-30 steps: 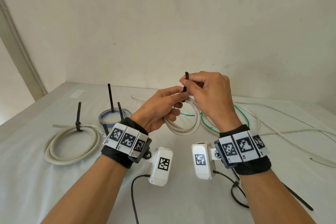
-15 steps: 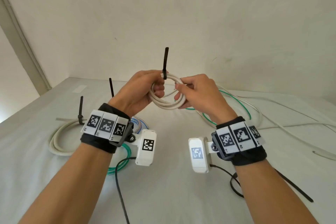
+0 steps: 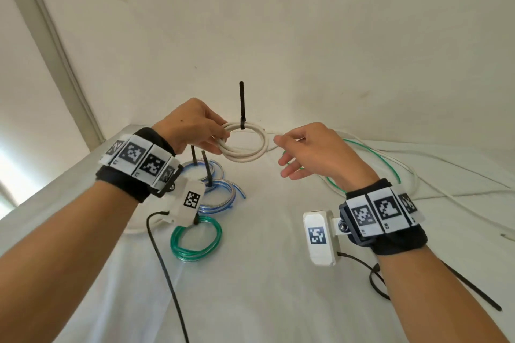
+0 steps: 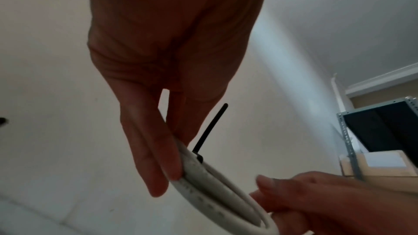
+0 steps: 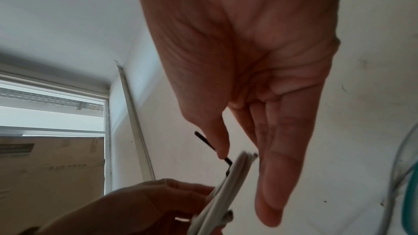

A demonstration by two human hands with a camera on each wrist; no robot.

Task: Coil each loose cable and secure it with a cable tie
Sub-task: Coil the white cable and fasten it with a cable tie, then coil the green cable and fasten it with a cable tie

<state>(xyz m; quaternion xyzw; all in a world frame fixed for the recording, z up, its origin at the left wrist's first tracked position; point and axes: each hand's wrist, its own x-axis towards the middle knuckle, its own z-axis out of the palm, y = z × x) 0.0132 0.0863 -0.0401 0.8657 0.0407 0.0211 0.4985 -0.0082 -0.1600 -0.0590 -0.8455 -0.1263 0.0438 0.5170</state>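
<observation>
Between both hands, raised: white round cable coil (image 3: 245, 145), black plastic cable tie (image 3: 242, 104) upright on top. Left hand (image 3: 192, 125) pinches its rim; right hand (image 3: 312, 152) slack-fingered beside. Below left hand: blue coils (image 3: 220, 195), green coil (image 3: 196, 239).

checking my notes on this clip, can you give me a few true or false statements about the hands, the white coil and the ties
1. The left hand holds the white coil. True.
2. The right hand grips the coil. False: its fingers are relaxed and beside the coil, holding nothing.
3. A black tie sits around the coil, its tail pointing up. True.
4. The green coil is in the air. False: it lies on the table.
5. The blue coils have no ties. False: black ties stand up from them.
</observation>
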